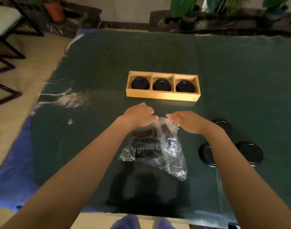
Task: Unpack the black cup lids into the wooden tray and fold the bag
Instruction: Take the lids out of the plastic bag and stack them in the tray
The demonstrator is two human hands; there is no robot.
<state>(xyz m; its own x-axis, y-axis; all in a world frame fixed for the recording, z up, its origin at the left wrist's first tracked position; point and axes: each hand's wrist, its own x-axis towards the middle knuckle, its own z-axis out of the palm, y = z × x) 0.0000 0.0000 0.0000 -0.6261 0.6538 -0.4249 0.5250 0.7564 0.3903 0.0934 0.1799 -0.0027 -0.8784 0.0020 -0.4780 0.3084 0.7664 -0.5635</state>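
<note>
- On the green-covered table (91,146): a wooden tray (163,95), long side towards the person, split into three compartments.
- One black lid per compartment: left lid (140,83), middle lid (161,84), right lid (185,86), each flat on the tray floor.
- Just on the near side of the tray, not touching it: a clear plastic bag (171,156), crumpled, pulled up at the top, lower part resting on the table.
- Inside the bag: a stack of black lids (146,144) lying on its side, ribbed edges visible through the film.
- Left hand (139,115), on the near side of the tray's left half: fingers curled, clutching the bag's upper plastic, a scrap of film poking out beyond the knuckles towards the tray.
- Right hand (187,121), on the near side of the tray's right half: thumb and fingers pinching the bag's top edge, tips almost meeting those of the left hand.
- Nearer than the tray and off beyond its right end: three loose lids flat on the table.
  - First loose lid (223,126), closest to the tray, partly hidden by the right wrist.
  - Second loose lid (207,154), farther from the tray, half covered by the right forearm.
  - Third loose lid (249,153), just right of the second, in plain view.
- Beyond the tray, past the table's far edge: potted plants (187,12) and a terracotta pot (54,11).
- Far off to the tray's left: a dark-framed chair (7,30).
</note>
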